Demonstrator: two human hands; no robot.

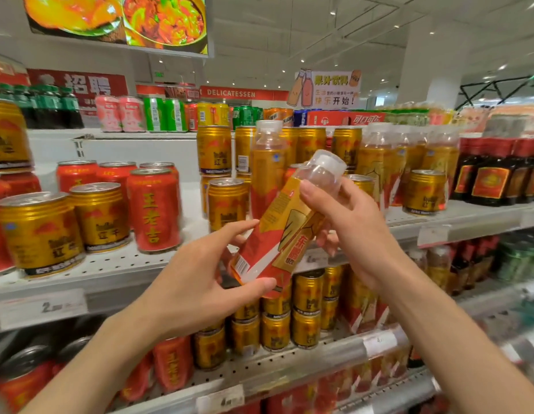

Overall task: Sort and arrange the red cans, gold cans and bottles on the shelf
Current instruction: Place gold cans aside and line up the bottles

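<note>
Two hands are holding one bottle (285,231) in front of the shelf (122,270), tilted with its cap up and to the right. The left hand (197,282) is cradling the base, thumb pressing the bottom edge and fingers curling round the far side of the label. The right hand (349,225) is pinching the clear neck just under the cap, thumb on the near side, the other fingers wrapping behind.

Behind the bottle, another bottle (267,165) is standing upright among gold cans (227,204), and more bottles (409,162) are grouping to the right. On the left, red cans (153,210) and gold cans are sitting mixed together, so sorting is looking far from finished.

Several things could go wrong from here. The gap among the standing bottles is looking narrow, and a tilted base going in could be knocking a neighbouring gold can or toppling the upright bottle, which is tall and narrow-footed. The neck grip is light, so letting go with the left hand too early could be letting the bottle swing or slip. Cans near the shelf's front edge are risking a nudge from a forearm reaching past, and they would be dropping onto the lower shelf (289,369).
</note>
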